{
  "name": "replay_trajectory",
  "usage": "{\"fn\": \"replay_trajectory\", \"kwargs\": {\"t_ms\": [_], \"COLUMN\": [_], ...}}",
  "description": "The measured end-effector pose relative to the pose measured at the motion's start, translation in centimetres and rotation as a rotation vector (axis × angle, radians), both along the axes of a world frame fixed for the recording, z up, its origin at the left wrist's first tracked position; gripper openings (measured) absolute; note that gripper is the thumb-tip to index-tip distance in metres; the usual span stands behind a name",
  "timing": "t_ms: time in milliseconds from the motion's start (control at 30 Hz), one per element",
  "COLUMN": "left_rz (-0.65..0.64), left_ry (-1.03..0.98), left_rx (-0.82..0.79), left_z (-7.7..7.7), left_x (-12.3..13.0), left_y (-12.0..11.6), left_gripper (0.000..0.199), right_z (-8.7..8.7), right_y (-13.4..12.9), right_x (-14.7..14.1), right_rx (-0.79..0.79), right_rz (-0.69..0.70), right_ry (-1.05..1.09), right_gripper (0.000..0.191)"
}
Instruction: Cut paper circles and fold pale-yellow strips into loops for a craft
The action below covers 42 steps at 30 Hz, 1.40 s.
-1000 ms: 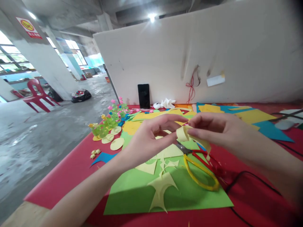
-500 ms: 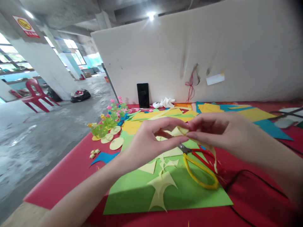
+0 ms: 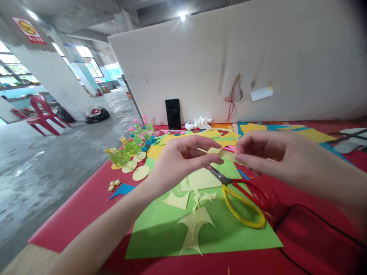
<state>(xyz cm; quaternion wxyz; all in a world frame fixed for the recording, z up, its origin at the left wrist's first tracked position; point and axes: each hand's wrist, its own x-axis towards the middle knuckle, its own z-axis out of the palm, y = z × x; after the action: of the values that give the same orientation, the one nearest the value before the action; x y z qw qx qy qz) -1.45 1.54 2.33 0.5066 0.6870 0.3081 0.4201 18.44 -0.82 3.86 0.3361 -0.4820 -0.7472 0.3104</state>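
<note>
Left hand (image 3: 179, 162), right hand (image 3: 271, 152) level mid-frame!
Narrowly parted, both apparently pinch the pale-yellow folded paper strip (image 3: 228, 155) running between their fingertips.

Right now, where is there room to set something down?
Bare red table shows between the left forearm, the blue scrap and the table's left edge. The green sheet's front left corner is bare too. Scissors and pale scraps crowd the middle; papers crowd the back.
</note>
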Motion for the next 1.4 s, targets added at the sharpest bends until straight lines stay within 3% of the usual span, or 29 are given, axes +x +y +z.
{"fn": "replay_trajectory", "kwargs": {"t_ms": [467, 900, 1400], "left_rz": [-0.069, -0.123, -0.138], "left_ry": [-0.059, -0.102, -0.013], "left_rx": [-0.178, -0.262, -0.286], "left_z": [-0.5, -0.9, -0.6], "left_x": [0.8, 0.4, 0.2], "left_y": [-0.3, 0.3, -0.2], "left_gripper": [0.008, 0.006, 0.004], "right_z": [0.0, -0.1, 0.2], "right_y": [0.0, -0.1, -0.2], "right_x": [-0.4, -0.9, -0.9], "right_rx": [0.017, 0.045, 0.004], "right_rz": [0.069, 0.028, 0.107], "right_ry": [-0.098, -0.089, -0.132], "right_gripper": [0.015, 0.02, 0.017]}}
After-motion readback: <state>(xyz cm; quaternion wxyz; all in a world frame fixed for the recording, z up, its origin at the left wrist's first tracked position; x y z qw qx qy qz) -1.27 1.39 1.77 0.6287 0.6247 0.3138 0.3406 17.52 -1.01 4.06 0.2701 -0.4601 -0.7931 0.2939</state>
